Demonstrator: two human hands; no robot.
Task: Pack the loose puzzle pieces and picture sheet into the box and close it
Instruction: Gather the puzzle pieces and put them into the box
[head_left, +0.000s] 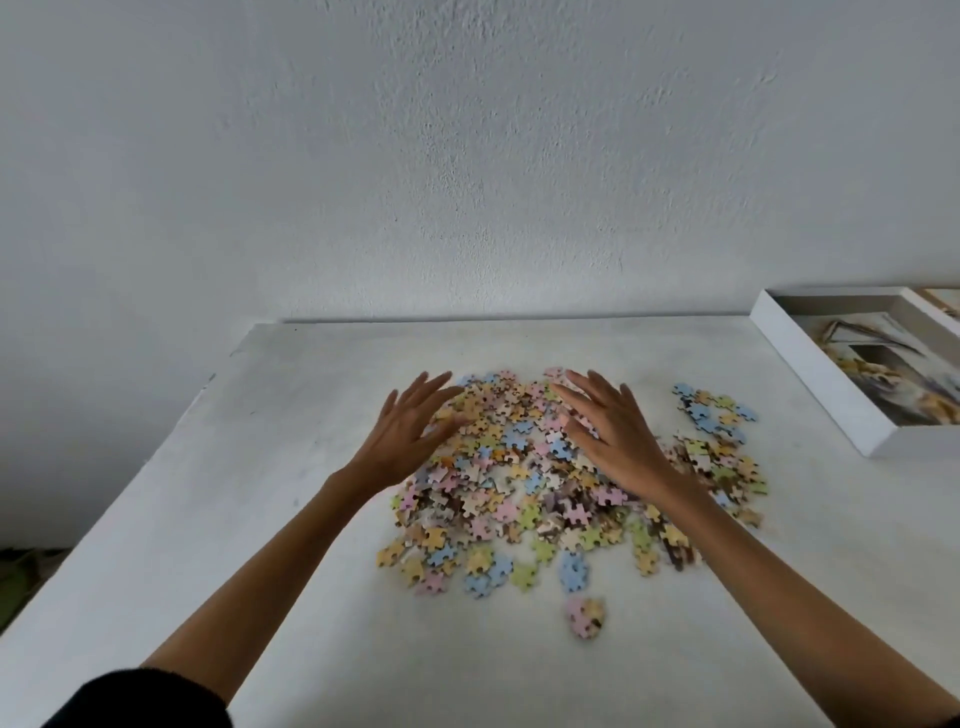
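Note:
A wide heap of pastel puzzle pieces (524, 483) lies loose on the white table (218, 519). My left hand (408, 431) hovers over the heap's far left side with fingers spread and straight, holding nothing. My right hand (615, 434) reaches over the heap's far right part, fingers also spread and empty. An open white box (826, 384) sits at the table's far right corner, with a picture sheet (898, 374) lying inside it. A small clump of pieces (587, 616) lies apart near the front.
A white wall stands right behind the table's far edge. A second flat object (943, 299) shows at the right border behind the box, mostly cut off. The table's left edge drops to a dark floor.

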